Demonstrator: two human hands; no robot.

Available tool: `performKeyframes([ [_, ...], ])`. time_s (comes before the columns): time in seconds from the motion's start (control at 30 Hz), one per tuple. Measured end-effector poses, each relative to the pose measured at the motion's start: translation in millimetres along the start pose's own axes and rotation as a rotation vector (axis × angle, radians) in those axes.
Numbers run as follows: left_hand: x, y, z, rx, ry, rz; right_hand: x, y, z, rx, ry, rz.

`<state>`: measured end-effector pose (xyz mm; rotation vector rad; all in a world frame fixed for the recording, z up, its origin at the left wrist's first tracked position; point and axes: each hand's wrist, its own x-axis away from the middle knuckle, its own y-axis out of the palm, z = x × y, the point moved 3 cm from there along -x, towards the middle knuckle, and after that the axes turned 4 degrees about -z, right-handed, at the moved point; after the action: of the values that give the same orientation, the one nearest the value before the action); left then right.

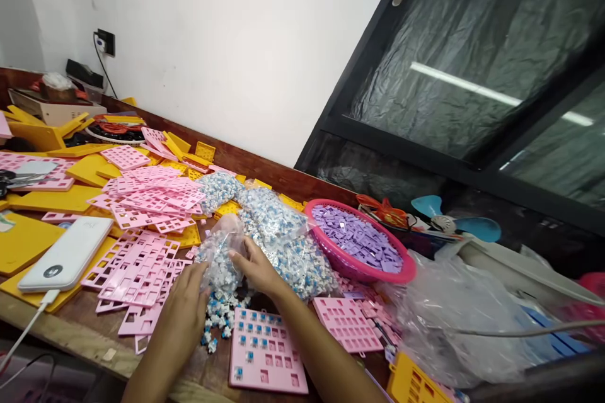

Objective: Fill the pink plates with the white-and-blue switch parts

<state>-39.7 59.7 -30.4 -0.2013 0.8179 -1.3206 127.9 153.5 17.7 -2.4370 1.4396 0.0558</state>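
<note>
A clear plastic bag (221, 253) of small blue-and-white keyboard switches is held between my two hands. My left hand (188, 295) is closed on its left side, with some fingers hidden behind the plastic. On the other side my right hand (255, 266) pinches the bag near its top. Loose switches (218, 315) lie in a heap on the table just below the bag. Close by sits a pink plate (283, 362) with square holes, its upper rows partly filled with switches and part of it behind my right forearm.
More switch bags (274, 217) lie behind my hands. A pink basket (409, 274) of purple pieces stands to the right, near crumpled plastic bags (439, 308). Leftward are stacked pink plates (142, 264), yellow panels (57, 198) and a white power bank (70, 252) with a cable.
</note>
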Motion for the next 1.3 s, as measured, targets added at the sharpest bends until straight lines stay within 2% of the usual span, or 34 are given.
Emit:
performKeyframes([
  [0.17, 1, 0.1, 15, 0.144, 0.034, -0.113, -4, -12, -1, -0.011, -0.025, 0.105],
  [0.3, 4, -26.0, 26, 0.048, -0.020, -0.088, 7, -29, -29, 0.396, -0.061, 0.216],
  [0.37, 7, -39.0, 30, 0.000, -0.041, -0.205, 22, -35, -47, 0.551, -0.052, 0.263],
  [0.4, 10, -42.9, 32, -0.005, -0.037, -0.308, 30, -34, -53, 0.589, -0.027, 0.233],
  [0.5, 18, -45.8, 37, 0.002, -0.014, -0.575, 56, -17, -59, 0.737, 0.052, -0.045],
  [0.57, 20, -42.6, 38, -0.012, -0.029, -0.635, 68, -1, -55, 0.861, 0.062, -0.164],
  [0.7, 18, -34.4, 38, -0.041, -0.078, -0.655, 71, 20, -44, 0.988, 0.106, -0.190],
  [0.8, 15, -34.3, 39, -0.040, -0.070, -0.659, 66, 24, -44, 0.970, 0.127, -0.215],
  [0.9, 15, -36.3, 38, -0.033, -0.064, -0.681, 69, 16, -55, 0.858, 0.124, -0.188],
  [1.1, 17, -33.0, 34, -0.039, -0.031, -0.714, 116, -34, -74, 0.616, 0.117, -0.054],
  [1.2, 16, -34.3, 36, -0.033, 0.003, -0.708, 142, -61, -56, 0.499, 0.174, 0.050],
  [1.3, 17, -38.1, 44, 0.013, 0.061, -0.658, 160, -75, -29, 0.313, 0.192, 0.176],
])
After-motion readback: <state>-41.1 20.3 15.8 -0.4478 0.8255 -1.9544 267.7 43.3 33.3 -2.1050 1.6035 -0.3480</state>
